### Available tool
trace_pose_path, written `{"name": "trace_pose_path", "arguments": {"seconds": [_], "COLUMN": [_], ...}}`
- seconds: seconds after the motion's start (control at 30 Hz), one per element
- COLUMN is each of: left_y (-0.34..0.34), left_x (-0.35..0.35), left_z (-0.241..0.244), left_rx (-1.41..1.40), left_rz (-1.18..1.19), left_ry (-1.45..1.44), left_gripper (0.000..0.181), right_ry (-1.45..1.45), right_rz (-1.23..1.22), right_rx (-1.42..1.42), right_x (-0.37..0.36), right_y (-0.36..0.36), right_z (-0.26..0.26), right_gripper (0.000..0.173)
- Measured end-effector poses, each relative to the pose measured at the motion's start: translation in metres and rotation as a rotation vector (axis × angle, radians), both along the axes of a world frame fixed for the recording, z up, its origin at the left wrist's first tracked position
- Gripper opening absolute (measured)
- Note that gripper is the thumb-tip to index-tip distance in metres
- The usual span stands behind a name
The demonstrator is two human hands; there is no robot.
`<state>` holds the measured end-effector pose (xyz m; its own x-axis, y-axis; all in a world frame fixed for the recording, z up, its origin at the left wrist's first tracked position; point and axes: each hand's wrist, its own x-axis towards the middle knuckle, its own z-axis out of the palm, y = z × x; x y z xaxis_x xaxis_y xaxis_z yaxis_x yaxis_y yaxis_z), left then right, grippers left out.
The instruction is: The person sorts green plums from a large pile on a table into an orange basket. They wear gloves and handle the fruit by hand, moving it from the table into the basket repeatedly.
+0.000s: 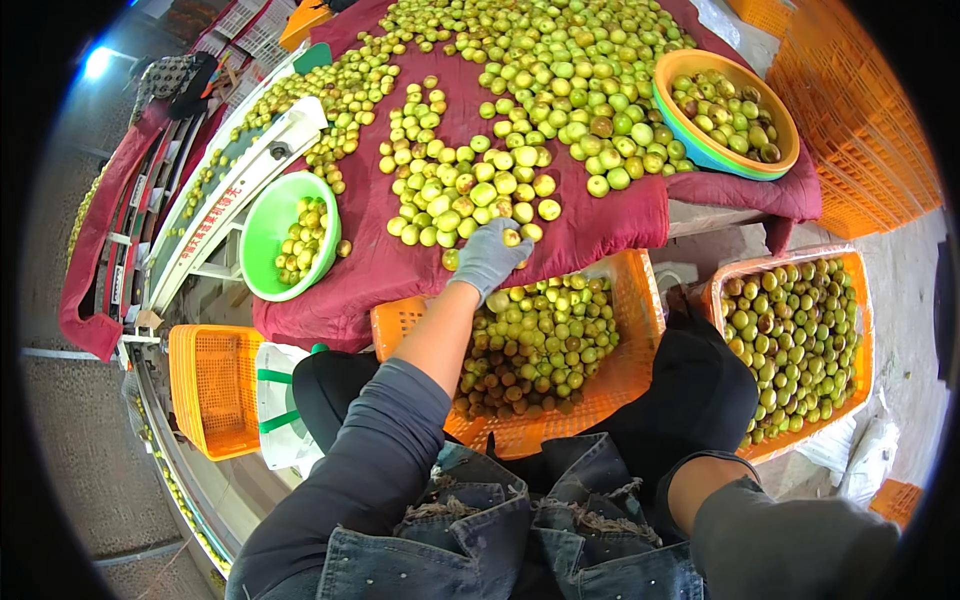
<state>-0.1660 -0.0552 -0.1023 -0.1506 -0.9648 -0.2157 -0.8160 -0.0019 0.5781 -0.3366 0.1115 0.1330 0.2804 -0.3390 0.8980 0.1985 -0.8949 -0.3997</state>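
Note:
My left hand (491, 255), in a grey glove, reaches over the front edge of a table draped in dark red cloth (592, 225). Its fingers curve around a small round green fruit (511, 237); whether they grip it is unclear. Similar fruits (480, 191) lie loose just beyond the fingertips, some with brown patches. Below the edge, between my knees, an orange plastic crate (637, 300) holds many such fruits, the nearer ones in shadow. My right forearm (709, 491) bends down beside my thigh, and the right hand is out of view.
A light green bowl (289, 236) with fruits stands left, beside a white machine frame (247, 187) bearing red writing. Nested bowls (726, 116) sit at the table's right end. Nested orange crates (214, 394) are left; another filled crate (795, 349) and a tall crate stack (851, 112) stand right.

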Motion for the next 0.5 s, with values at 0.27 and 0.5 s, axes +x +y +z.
{"name": "trace_pose_path", "arguments": {"seconds": [0.27, 0.5], "left_y": [0.04, 0.06], "left_x": [0.033, 0.052], "left_z": [-0.019, 0.024], "left_rx": [-0.229, -0.33], "left_rz": [0.122, 0.044], "left_ry": [0.629, 0.718], "left_gripper": [0.046, 0.068], "right_ry": [0.13, 0.644], "right_rz": [0.018, -0.028], "right_rx": [-0.039, 0.067], "right_x": [0.025, 0.067], "right_y": [0.015, 0.003], "right_z": [-0.035, -0.105], "right_gripper": [0.017, 0.022]}}
